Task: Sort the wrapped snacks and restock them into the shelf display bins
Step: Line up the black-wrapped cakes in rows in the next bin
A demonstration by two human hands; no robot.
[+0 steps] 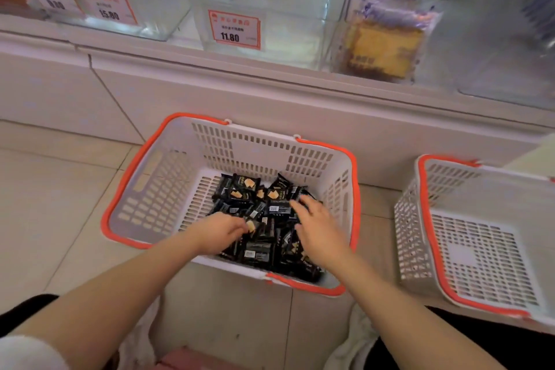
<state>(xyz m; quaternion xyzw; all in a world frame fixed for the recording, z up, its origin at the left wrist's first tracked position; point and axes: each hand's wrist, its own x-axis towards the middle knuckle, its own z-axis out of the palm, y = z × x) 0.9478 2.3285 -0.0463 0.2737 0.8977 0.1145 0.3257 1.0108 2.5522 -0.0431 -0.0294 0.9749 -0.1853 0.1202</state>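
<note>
My left hand (220, 231) pinches a black snack pack (251, 227); right hand (316, 228) lies flat, fingers (298, 204) spread, on the pile in the basket (168, 189). Risk imo: slick wrappers slide, pack drops back.

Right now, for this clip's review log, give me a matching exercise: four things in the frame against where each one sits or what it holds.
Things:
1. basket with snacks
2. second basket
3. bin tagged 11.80
4. black snack packets

Places or states:
A. on the shelf above, clear, apparently with no snacks inside
B. on the floor to the right, nothing inside it
C. piled under both hands
D. on the floor in the middle, part filled

Pairs: 1-D, 2-B, 3-A, 4-C. The left hand pinches a packet; the right hand lies spread on the pile.
</note>
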